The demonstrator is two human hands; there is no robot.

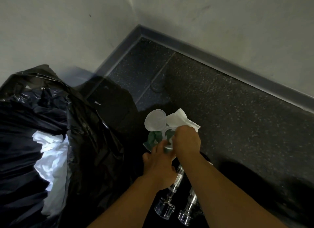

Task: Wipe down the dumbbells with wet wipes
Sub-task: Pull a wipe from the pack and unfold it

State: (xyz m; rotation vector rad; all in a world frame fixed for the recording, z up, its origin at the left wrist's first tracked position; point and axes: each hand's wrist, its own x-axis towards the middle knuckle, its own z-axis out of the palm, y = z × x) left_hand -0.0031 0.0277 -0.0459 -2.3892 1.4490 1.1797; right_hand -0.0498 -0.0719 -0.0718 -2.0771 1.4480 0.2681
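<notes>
Bin bag: a large crinkled black plastic bin bag point(85, 142) is sitting open at the left, holding crumpled white used wipes point(52, 156).
Dumbbells: 2 chrome dumbbells with knurled steel handles point(178, 178) are lying side by side on the dark speckled rubber floor point(220, 108), under the forearms. They are probably heavy, rigid and slick at the smooth ends, so the knurled middle is looking like the best hold (they may roll).
Right hand: the right hand point(186, 140) is curling its fingers around the sheet at the opening.
Left hand: the left hand point(159, 166) is pinching the pouch's near edge.
Wipes pack: the soft green-and-white wipes pack point(153, 137) is sitting beyond the dumbbells with its round translucent flip lid point(155, 119) standing open. It is likely light and floppy, needing steadying.
Wipe: a thin white wet wipe point(181, 120) is sticking up out of the pack. It is likely limp, damp and easily torn.
</notes>
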